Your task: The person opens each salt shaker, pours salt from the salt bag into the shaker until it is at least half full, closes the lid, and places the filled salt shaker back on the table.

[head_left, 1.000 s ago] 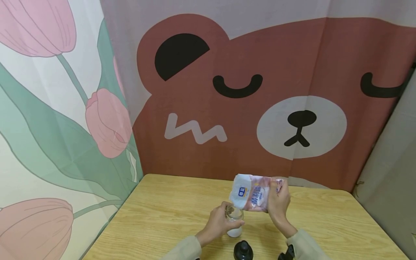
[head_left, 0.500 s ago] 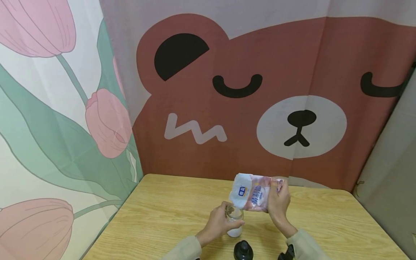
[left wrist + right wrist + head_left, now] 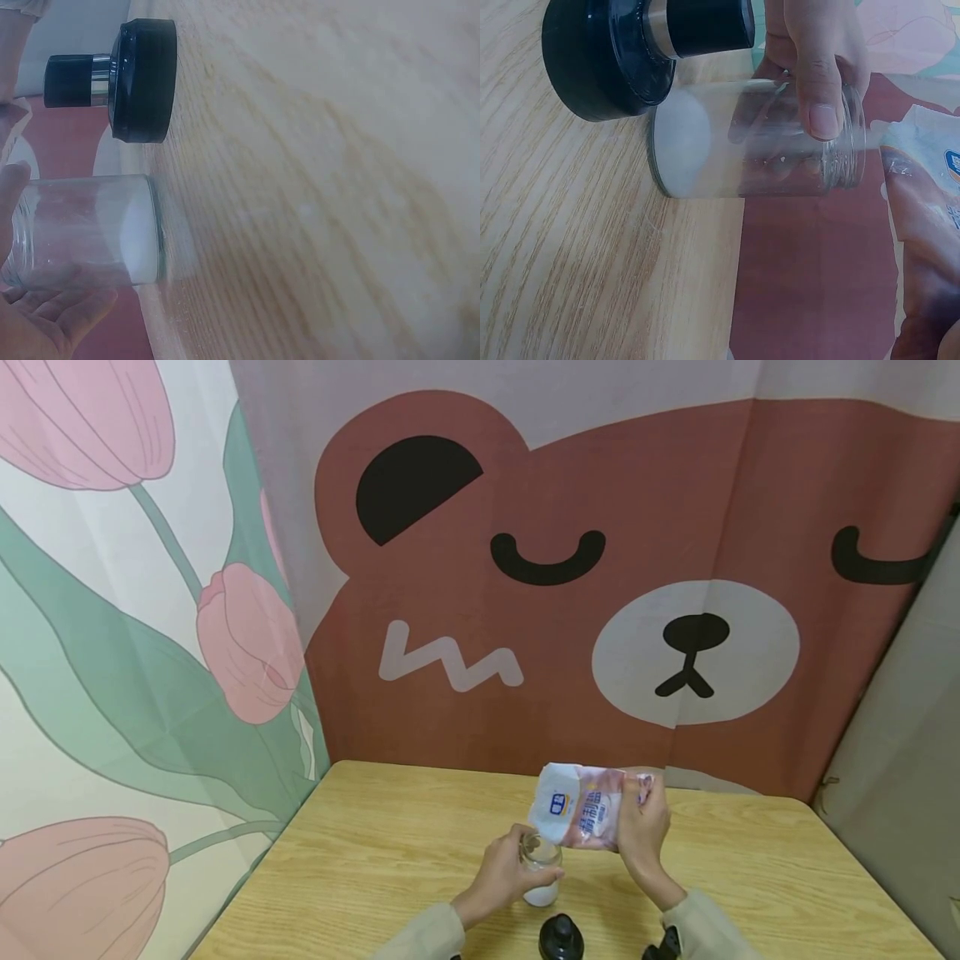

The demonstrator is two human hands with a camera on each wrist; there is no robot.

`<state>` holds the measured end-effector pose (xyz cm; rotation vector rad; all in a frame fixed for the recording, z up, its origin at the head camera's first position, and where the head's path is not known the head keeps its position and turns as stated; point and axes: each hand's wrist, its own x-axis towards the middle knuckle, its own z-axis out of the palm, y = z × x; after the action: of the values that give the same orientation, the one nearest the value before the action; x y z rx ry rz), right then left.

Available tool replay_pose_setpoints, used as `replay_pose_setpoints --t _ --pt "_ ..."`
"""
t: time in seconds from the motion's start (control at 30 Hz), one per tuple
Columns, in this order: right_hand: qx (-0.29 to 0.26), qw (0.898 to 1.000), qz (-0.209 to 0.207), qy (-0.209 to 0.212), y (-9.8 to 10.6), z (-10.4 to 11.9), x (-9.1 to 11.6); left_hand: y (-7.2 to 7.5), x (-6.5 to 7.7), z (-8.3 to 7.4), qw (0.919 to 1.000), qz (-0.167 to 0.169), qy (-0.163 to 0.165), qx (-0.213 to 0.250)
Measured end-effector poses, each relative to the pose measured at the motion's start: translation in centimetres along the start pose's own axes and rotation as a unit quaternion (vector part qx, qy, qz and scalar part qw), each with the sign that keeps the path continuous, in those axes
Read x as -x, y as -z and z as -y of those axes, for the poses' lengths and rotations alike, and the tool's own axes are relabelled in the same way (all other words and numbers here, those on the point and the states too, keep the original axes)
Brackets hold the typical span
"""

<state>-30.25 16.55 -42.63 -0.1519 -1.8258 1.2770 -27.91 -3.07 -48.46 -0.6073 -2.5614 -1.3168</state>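
My left hand (image 3: 498, 872) grips a clear glass jar (image 3: 550, 862) near its neck, thumb on one side and fingers on the other. The jar stands upright on the table, with white salt (image 3: 681, 142) in its bottom. With my right hand (image 3: 643, 827) I hold a pink and white salt bag (image 3: 577, 806) by its far end, tipped so that its torn mouth is at the jar's rim. In the right wrist view a blurred white stream (image 3: 874, 138) runs from the bag into the jar. A black lid (image 3: 561, 937) with a knob and silver band sits nearer me.
The wooden table (image 3: 360, 852) ends at a curtain (image 3: 465, 727) with a bear print at the back. A tulip-print cloth (image 3: 150, 693) hangs on the left. A black device (image 3: 662, 943) shows by my right sleeve.
Both hands, the jar and the lid keep their places; the bag's mouth end shifts very slightly.
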Motion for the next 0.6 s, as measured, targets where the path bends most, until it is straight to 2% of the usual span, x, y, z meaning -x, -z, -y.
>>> replay_pose_setpoints --t 0.6 --pt "0.003 1.0 -0.002 -0.003 0.22 -0.01 -0.03 -0.04 -0.07 -0.09 0.9999 0.006 0.014 0.006"
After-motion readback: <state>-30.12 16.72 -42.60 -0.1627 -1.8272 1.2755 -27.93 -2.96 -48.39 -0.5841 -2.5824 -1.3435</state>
